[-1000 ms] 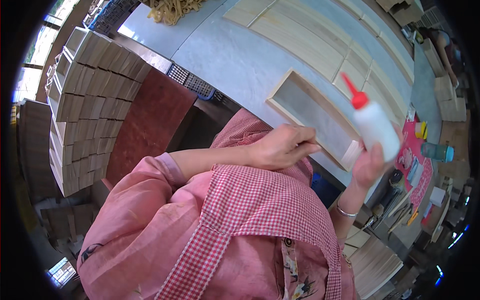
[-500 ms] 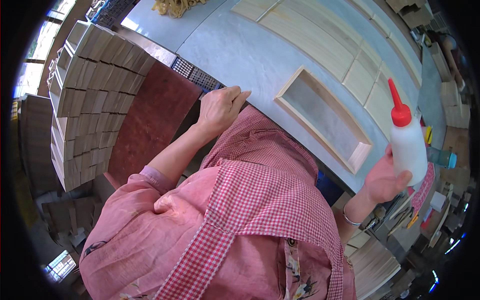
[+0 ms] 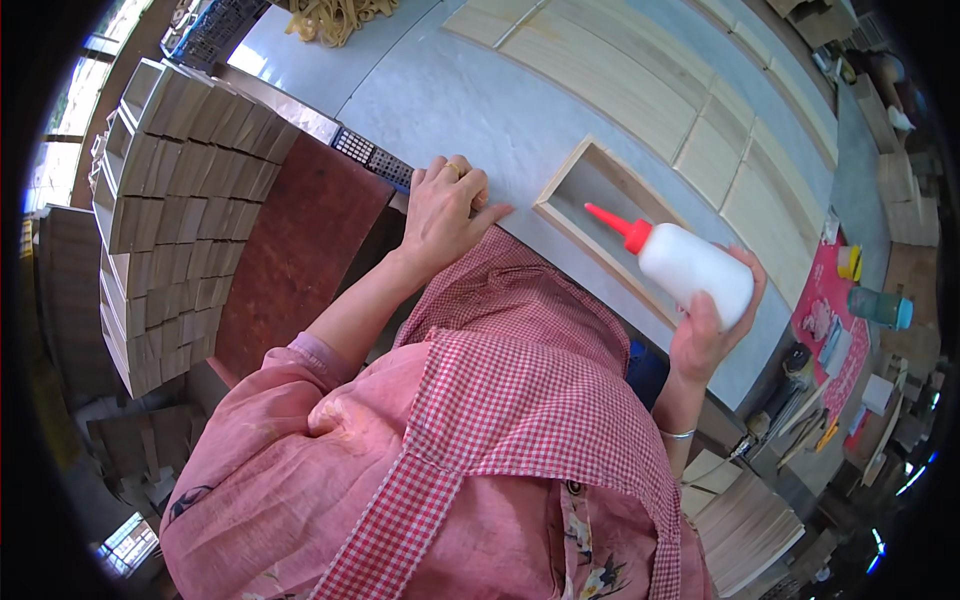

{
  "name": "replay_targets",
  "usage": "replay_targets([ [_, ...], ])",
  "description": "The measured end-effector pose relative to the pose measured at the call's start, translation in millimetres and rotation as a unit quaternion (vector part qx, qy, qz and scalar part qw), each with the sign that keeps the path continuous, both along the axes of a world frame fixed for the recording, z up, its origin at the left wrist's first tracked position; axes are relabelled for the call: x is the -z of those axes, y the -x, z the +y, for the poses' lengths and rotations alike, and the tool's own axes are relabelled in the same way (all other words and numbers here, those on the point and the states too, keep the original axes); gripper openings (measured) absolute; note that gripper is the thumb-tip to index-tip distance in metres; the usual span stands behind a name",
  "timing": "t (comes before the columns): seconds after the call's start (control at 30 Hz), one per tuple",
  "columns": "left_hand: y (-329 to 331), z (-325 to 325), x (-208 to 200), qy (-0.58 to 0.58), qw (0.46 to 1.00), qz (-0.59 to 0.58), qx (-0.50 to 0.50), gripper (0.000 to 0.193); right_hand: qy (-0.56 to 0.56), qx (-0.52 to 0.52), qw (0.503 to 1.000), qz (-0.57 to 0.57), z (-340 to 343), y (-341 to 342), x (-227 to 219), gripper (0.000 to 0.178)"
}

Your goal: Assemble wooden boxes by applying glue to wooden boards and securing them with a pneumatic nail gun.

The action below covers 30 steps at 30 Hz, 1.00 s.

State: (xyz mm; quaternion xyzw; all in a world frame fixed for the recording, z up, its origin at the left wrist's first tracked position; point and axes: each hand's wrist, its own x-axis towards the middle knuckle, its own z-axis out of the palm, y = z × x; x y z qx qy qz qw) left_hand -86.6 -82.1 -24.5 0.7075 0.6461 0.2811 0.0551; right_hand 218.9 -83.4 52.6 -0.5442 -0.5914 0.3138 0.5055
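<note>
My right hand grips a white glue bottle with a red nozzle, tilted so the tip points left over a shallow open wooden box. The box lies on the grey table just in front of me. My left hand rests flat on the table's near edge, left of the box, fingers spread, holding nothing. My pink sleeves and checked apron fill the lower part of the view.
Stacks of small wooden boxes stand at my left beside a dark red board. Pale wooden panels lie in rows across the far table. A red mat with small items and a teal cup sit at right.
My right hand has tipped the glue bottle from upright down toward the box. My left hand has slid from my lap onto the table edge.
</note>
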Motion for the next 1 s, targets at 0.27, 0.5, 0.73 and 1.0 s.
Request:
replay_targets([
  [0.27, 14, 18, 4, 0.034, 0.996, -0.074, -0.021, 0.025, 0.004, -0.045, 0.999, -0.006, -1, 18, 8, 0.063],
  [0.5, 17, 41, 12, -0.031, 0.988, -0.149, -0.015, 0.020, 0.010, -0.048, 0.999, 0.017, 3, 30, 13, 0.059],
  [0.73, 14, 43, 15, -0.051, 0.983, -0.176, -0.031, 0.019, -0.007, -0.054, 0.998, 0.005, 6, 31, 19, 0.058],
  [1.0, 16, 42, 18, -0.055, 0.984, -0.168, -0.032, 0.018, -0.050, -0.043, 0.997, -0.030, 17, 34, 18, 0.058],
])
